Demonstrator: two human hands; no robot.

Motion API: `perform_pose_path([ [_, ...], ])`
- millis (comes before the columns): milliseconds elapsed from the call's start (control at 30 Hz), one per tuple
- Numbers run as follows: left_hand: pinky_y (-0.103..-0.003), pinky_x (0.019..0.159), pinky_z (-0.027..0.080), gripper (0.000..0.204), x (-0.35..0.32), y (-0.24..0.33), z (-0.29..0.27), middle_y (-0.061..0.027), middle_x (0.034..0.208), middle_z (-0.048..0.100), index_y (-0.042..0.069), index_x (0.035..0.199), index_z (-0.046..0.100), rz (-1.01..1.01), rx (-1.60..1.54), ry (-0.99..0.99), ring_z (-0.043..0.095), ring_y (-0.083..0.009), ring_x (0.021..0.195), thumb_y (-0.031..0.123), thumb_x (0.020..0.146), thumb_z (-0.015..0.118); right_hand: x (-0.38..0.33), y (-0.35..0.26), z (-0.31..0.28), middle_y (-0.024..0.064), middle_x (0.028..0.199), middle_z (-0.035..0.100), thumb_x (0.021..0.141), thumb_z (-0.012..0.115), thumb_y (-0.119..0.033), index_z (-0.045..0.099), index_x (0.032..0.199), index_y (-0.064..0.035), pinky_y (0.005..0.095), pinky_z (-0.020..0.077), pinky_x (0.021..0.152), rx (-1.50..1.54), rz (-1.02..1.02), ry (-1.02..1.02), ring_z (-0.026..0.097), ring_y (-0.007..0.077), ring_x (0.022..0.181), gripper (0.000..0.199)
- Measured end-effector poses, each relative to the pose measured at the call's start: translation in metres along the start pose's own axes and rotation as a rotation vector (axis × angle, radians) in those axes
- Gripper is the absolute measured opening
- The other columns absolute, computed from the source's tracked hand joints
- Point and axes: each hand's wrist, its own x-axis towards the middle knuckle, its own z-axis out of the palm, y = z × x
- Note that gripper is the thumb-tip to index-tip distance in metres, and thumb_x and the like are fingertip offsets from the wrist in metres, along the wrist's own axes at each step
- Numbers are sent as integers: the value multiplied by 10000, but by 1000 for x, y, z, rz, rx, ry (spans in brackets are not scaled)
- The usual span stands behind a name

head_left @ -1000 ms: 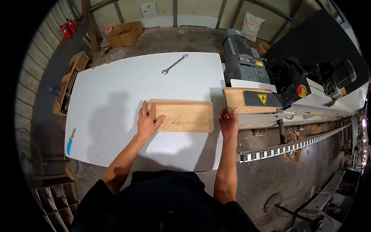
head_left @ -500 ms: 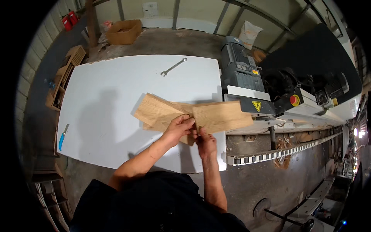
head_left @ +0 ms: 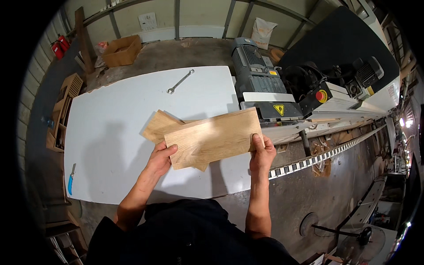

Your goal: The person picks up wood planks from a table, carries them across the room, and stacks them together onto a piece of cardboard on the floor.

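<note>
A wood-grain plank (head_left: 214, 139) is held up over the white table, its broad face toward me and its right end slightly raised. My left hand (head_left: 160, 159) grips the left end, thumb on the face and fingers behind. At the right end my right hand (head_left: 262, 153) pinches the plank the same way. Behind and below it, more wooden planks (head_left: 155, 126) lie crossed on the table, largely covered by the held one.
The white table (head_left: 106, 106) bears a wrench (head_left: 180, 82) at the back and a blue-handled knife (head_left: 71, 180) at the left. A machine with a grey motor (head_left: 256, 66) and red button (head_left: 321, 96) adjoins its right side. A cardboard box (head_left: 122, 51) stands on the floor beyond.
My hands have moved apart to opposite ends of one plank. It now sits further left, lifted across the other planks. The whole view has shifted and tilted a little.
</note>
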Motion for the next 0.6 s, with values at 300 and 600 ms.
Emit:
perform_pose_path([
  [300, -321, 904, 484, 348, -4, 27, -21, -106, 1170, 614, -6, 1260, 513, 176, 137, 169, 600, -172, 1038, 65, 920, 539, -36, 8, 14, 78, 862, 676, 915, 621, -182, 664, 991, 50, 263, 519, 654, -100, -25, -136, 616, 115, 728, 248],
  [600, -317, 795, 496, 430, 53, 33, -125, -122, 1008, 655, -60, 1211, 547, 349, 1411, 493, 618, -162, 881, 136, 840, 641, -89, 76, 19, 120, 793, 696, 873, 670, -219, 648, 1037, 76, 318, 513, 650, -1041, -55, -197, 630, 146, 710, 339],
])
